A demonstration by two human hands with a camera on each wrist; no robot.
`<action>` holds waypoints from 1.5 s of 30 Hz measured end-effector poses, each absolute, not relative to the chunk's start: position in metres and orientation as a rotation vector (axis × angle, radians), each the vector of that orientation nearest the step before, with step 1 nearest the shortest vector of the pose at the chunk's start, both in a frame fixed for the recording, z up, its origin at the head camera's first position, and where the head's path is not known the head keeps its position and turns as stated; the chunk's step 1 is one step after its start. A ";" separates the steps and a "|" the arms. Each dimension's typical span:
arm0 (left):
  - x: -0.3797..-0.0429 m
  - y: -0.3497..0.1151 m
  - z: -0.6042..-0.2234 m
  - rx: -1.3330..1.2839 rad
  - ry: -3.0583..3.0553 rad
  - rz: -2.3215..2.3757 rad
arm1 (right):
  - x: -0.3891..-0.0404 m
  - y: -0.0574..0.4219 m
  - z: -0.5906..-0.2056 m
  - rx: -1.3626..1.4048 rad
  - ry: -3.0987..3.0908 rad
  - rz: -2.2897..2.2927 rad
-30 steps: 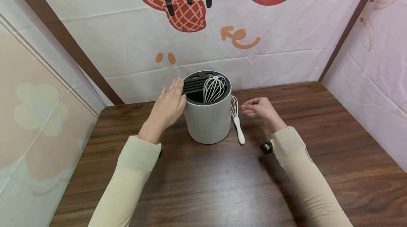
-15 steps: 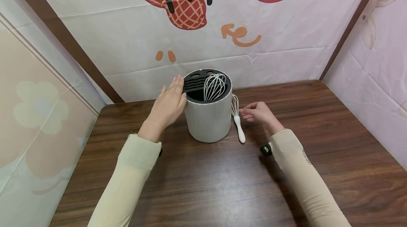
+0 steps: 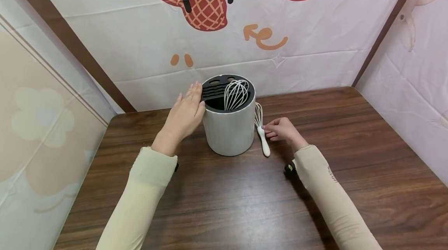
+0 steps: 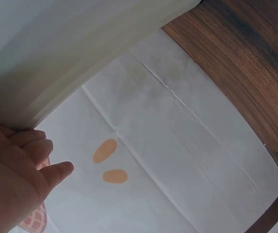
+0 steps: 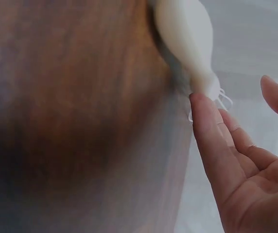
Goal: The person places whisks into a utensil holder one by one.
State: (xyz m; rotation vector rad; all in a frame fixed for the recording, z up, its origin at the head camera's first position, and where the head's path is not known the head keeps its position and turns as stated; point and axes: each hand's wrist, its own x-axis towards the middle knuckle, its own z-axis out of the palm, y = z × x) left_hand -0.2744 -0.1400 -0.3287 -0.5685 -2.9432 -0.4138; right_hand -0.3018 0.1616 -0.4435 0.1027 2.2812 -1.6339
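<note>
A white utensil holder (image 3: 229, 135) with a black slotted top stands at the back of the table, and a white whisk (image 3: 236, 92) sits in it, wires up. My left hand (image 3: 184, 116) rests with extended fingers against the holder's left side near the rim. In the left wrist view that hand (image 4: 15, 170) touches the holder's wall (image 4: 56, 53). A second whisk (image 3: 263, 141) with a white handle lies right of the holder. My right hand (image 3: 282, 130) is at its handle. From the right wrist, a fingertip meets the handle (image 5: 185, 34), the thumb apart.
The brown wooden table (image 3: 224, 207) ends at a printed cloth wall (image 3: 140, 40) close behind the holder. Another cloth wall (image 3: 416, 98) borders the right side, and a flowered one (image 3: 45, 133) the left.
My right hand has moved slightly left and toward me, from beside the lying whisk's wires to its handle. The left hand has stayed on the holder.
</note>
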 end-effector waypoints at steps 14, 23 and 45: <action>-0.275 -0.141 -0.331 -0.569 -2.923 -0.433 | -0.301 0.155 -0.454 0.152 2.223 -1.662; -0.274 -0.140 -0.329 -0.568 -2.924 -0.438 | -0.302 0.152 -0.457 0.179 2.252 -1.597; -0.273 -0.140 -0.330 -0.568 -2.920 -0.440 | -0.301 0.146 -0.455 0.217 2.344 -1.518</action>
